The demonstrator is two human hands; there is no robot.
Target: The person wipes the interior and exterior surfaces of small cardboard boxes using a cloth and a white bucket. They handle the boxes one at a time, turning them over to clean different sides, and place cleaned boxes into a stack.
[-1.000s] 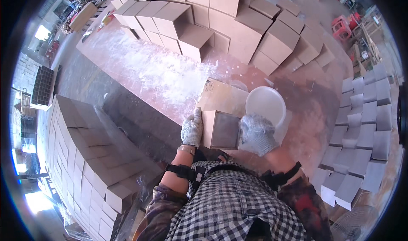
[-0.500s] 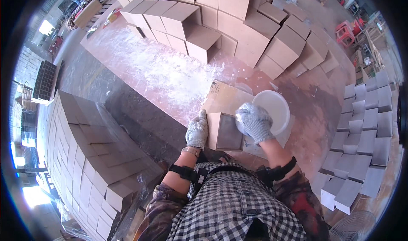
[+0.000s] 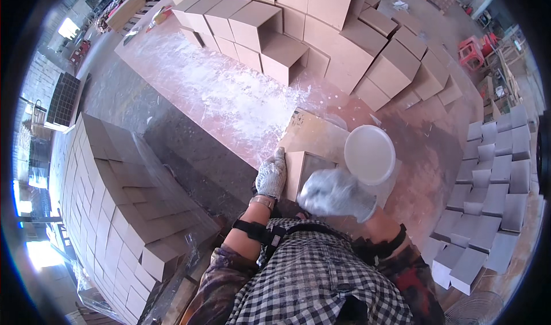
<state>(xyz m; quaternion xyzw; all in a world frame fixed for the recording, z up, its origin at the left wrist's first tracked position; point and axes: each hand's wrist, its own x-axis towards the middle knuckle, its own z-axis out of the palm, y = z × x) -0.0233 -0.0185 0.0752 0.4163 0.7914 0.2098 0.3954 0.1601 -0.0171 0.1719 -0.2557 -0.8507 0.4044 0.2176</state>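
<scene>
My left hand (image 3: pixel 271 174), in a grey knit glove, is closed on the left side of a small open box (image 3: pixel 294 173) of brown board. Its thumb or a finger points up along the box's wall. My right hand (image 3: pixel 338 194), gloved the same way, is over the near right part of the box and hides much of its opening. Motion smears its fingers, so I cannot make out whether it holds anything. Behind the box lies a stained, light brown board (image 3: pixel 315 133). A round white tub (image 3: pixel 370 154) with pale contents stands right of it.
A tall stack of brown boxes (image 3: pixel 344 55) stands at the far side of the reddish, white-smeared work surface (image 3: pixel 229 90). More boxes are piled at the left (image 3: pixel 120 210) and the right (image 3: pixel 488 193). Red plastic stools (image 3: pixel 470 52) are at the far right.
My right hand has swung from the tub's left edge toward me and left, over the box's near part. My left hand keeps its grip on the box. The view has shifted slightly.
</scene>
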